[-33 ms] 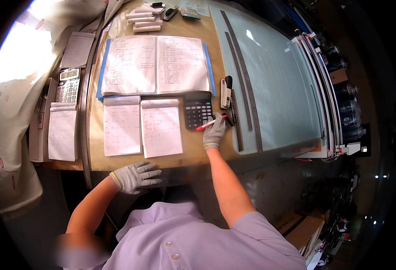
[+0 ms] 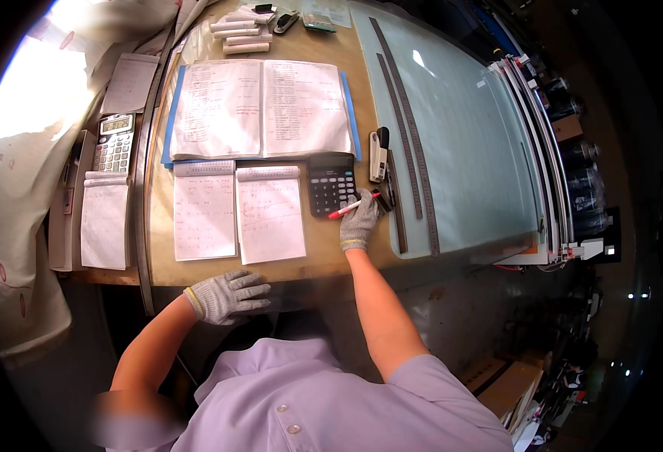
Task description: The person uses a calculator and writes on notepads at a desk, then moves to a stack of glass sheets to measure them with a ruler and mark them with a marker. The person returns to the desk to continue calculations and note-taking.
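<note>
A slim red pen (image 2: 352, 206) lies slanted across the fingers of the gloved right hand (image 2: 360, 224), which is closed around it near the front edge of the wooden tabletop (image 2: 324, 252). The pen's tip points left, over the lower right corner of a black desk calculator (image 2: 330, 183); whether it touches the keys is hard to tell from this height. Just right of the hand, a black and white stapler (image 2: 379, 154) rests at the edge of a pale green cutting mat (image 2: 467, 151), where two long dark metal rulers (image 2: 410, 143) lie. Left of the calculator sit two white notepads with handwriting (image 2: 237, 212), and above them an open blue folder of printed sheets (image 2: 260, 109). The gloved left hand (image 2: 228, 295) rests with fingers spread and holding nothing, at the table's front edge. A second, grey calculator (image 2: 113, 142) lies far left.
</note>
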`<state>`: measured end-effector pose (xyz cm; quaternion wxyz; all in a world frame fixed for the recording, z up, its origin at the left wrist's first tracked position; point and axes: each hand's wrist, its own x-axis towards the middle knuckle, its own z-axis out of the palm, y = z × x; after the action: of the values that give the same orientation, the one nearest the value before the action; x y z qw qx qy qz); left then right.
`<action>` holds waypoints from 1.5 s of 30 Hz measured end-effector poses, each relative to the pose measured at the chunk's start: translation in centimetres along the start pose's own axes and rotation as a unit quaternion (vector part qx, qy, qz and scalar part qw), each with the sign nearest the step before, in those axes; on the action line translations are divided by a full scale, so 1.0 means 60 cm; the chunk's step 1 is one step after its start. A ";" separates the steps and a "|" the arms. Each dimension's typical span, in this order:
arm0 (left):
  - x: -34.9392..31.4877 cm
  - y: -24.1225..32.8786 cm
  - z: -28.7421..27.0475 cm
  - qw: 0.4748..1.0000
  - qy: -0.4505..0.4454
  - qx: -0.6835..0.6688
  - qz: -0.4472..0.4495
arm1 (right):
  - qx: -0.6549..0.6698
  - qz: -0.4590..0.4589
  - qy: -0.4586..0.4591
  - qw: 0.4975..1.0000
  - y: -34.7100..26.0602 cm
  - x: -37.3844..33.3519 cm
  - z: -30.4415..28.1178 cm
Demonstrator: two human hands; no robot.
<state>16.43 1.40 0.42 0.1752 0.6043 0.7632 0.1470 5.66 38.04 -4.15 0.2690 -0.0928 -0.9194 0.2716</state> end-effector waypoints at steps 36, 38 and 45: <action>-0.006 0.003 -0.001 0.997 0.031 -0.039 -0.060 | 0.004 -0.047 0.043 0.998 0.015 -0.001 0.015; -0.004 0.003 -0.003 0.997 0.032 -0.040 -0.059 | -0.004 -0.045 0.040 0.998 0.014 0.000 0.011; -0.003 0.004 -0.005 0.997 0.032 -0.047 -0.059 | -0.009 -0.043 0.031 0.999 0.011 0.000 0.008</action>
<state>16.57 1.27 0.82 0.1876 0.5440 0.7952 0.1913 5.44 38.38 -4.87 0.3083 -0.0641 -0.9161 0.2481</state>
